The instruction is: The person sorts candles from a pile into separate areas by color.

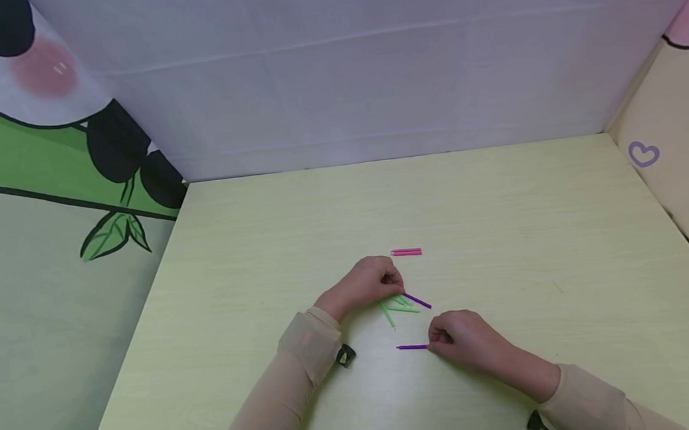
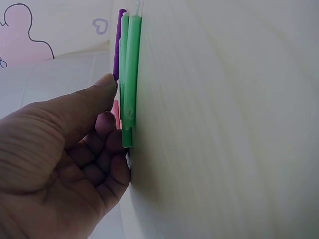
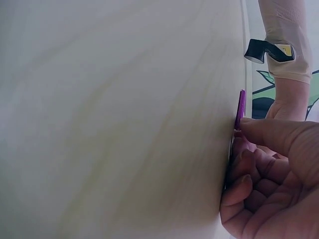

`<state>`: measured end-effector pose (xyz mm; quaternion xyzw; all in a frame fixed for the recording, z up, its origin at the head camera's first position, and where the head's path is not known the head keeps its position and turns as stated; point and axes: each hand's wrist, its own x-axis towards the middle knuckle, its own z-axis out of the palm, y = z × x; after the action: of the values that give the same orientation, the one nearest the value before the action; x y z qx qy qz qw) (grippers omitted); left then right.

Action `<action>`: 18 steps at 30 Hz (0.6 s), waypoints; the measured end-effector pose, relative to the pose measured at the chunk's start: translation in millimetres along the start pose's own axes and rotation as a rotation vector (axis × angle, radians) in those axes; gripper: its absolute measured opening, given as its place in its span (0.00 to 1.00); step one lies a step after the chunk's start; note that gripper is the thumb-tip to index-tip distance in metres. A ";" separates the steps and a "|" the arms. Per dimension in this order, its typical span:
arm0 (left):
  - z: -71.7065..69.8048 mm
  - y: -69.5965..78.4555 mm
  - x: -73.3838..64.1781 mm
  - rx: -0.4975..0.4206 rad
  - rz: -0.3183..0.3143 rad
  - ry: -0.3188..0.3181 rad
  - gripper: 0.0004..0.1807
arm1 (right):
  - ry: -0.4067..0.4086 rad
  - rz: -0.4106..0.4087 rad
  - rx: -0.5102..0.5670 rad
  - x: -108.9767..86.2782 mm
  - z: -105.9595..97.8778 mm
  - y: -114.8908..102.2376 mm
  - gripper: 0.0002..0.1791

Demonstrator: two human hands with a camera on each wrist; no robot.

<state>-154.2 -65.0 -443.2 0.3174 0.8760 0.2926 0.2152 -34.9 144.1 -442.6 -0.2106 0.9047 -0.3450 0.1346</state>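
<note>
My left hand (image 1: 366, 285) pinches one end of a thin purple candle (image 1: 418, 300) between thumb and index finger, the other fingers curled under. In the left wrist view the purple candle (image 2: 118, 45) rises from the thumb tip beside green candles (image 2: 131, 69). Several green candles (image 1: 404, 309) lie fanned on the table just below the left hand. My right hand (image 1: 470, 339) grips the right end of another purple candle (image 1: 412, 347), which points left, low at the tabletop. The right wrist view shows that purple candle (image 3: 240, 107) at the thumb tip.
Pink candles (image 1: 406, 252) lie side by side beyond the left hand. The pale wooden table (image 1: 531, 228) meets a light fabric wall (image 1: 372, 93) at the back, and printed panels stand at both sides. Each sleeve has a black strap mount (image 1: 345, 355).
</note>
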 end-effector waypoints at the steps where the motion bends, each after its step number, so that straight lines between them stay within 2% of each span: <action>1: 0.0 -0.1 -0.2 -0.003 -0.003 0.002 0.02 | 0.000 0.000 -0.002 0.2 0.0 -0.2 0.10; 12: -1.3 -1.0 -3.3 -0.090 -0.059 0.015 0.03 | -0.003 0.010 0.013 -1.5 -1.0 -1.9 0.09; 18: -1.1 -2.4 -4.0 -0.102 -0.068 0.022 0.02 | -0.007 0.019 0.020 -1.7 -1.4 -1.5 0.09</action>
<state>-153.0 -69.7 -443.2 0.2729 0.8725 0.3328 0.2312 -33.5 144.7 -440.5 -0.2019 0.9028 -0.3519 0.1429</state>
